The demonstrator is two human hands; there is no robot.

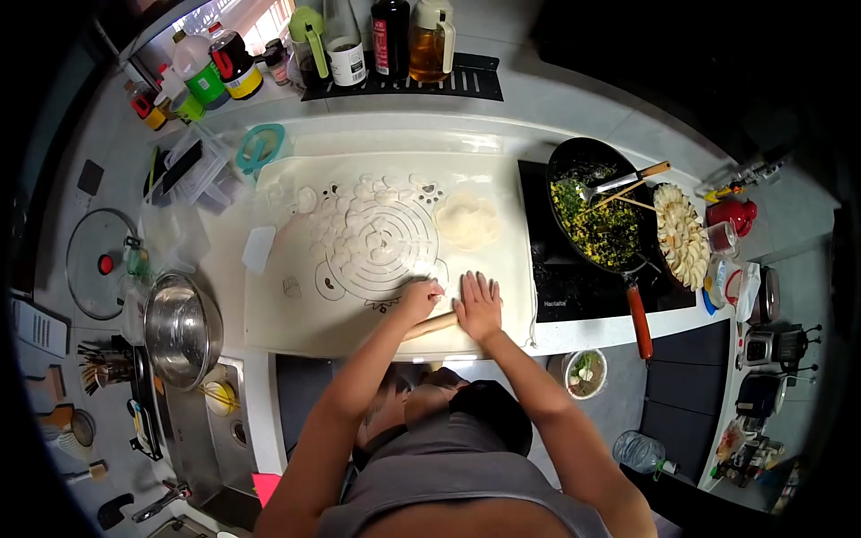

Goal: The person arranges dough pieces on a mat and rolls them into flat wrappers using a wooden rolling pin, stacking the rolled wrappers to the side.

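Note:
On the cream mat [278, 314] with printed circles, my left hand [420, 299] has its fingers curled together near the front; what they hold, if anything, is too small to make out. My right hand [478, 307] lies with fingers stretched out, its heel by the end of a wooden rolling pin [430, 327]. The pin lies at a slant between my two hands. Small pieces of dough [359, 215] cover the upper part of the printed circles. A pile of round, pale dough wrappers [468, 222] sits above my right hand.
A wok [596, 211] of green and yellow filling stands on the black stove [560, 291]. Beside it is a plate of dumplings [682, 235]. A steel bowl [183, 330] is at the left, near the sink [202, 448]. Bottles [391, 40] line the back shelf.

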